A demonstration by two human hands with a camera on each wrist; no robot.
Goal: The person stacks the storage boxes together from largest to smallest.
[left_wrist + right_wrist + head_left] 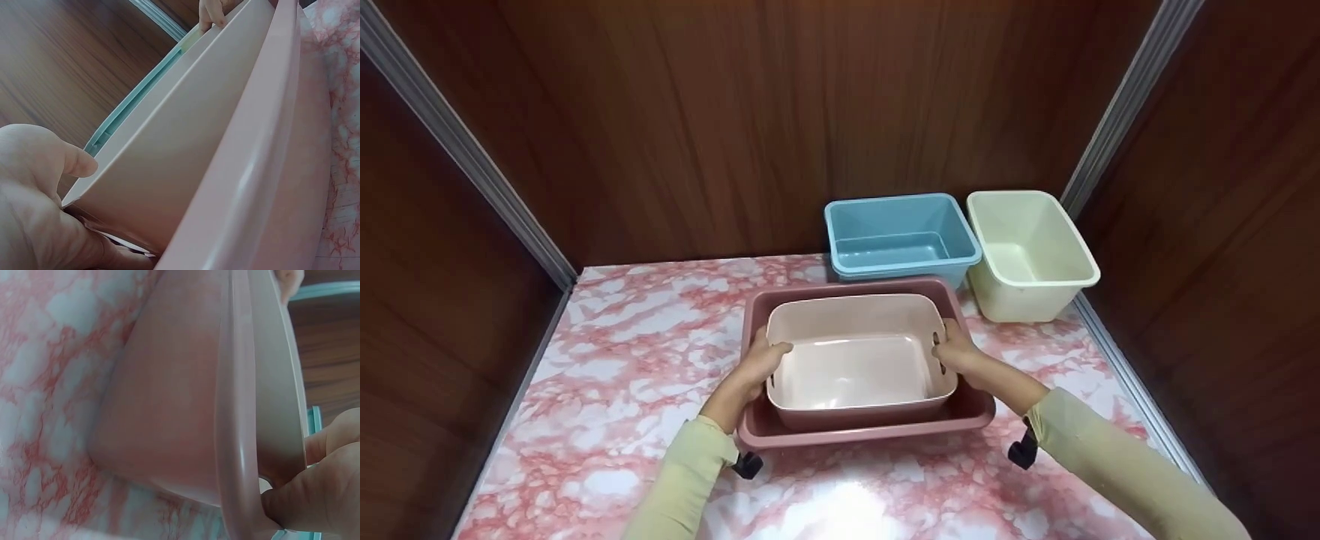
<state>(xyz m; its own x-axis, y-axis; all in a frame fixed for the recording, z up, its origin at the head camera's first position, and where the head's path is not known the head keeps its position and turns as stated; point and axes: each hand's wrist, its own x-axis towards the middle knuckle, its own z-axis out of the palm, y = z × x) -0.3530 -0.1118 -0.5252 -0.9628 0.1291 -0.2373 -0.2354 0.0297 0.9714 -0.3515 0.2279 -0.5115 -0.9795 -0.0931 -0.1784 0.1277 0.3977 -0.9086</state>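
Observation:
A pale pink plastic bin (851, 367) sits partly inside a larger dusky-pink bin (870, 435), its rim standing above the larger one's. My left hand (760, 365) grips the pale bin's left end, thumb over the rim. On the opposite end my right hand (960, 351) holds it by the handle slot, thumb inside. In the left wrist view, the left fingers (121, 257) reach down between the two bins. The right wrist view has the right hand (323, 481) pinching the pale bin's end wall. How deep the pale bin rests is hidden.
Behind stands a blue bin (904, 232), apparently stacked with another. A cream bin (1031, 247) is beside it at the right, near the corner. Wooden panels (697, 135) enclose the back and sides of the pink marbled tabletop (615, 360).

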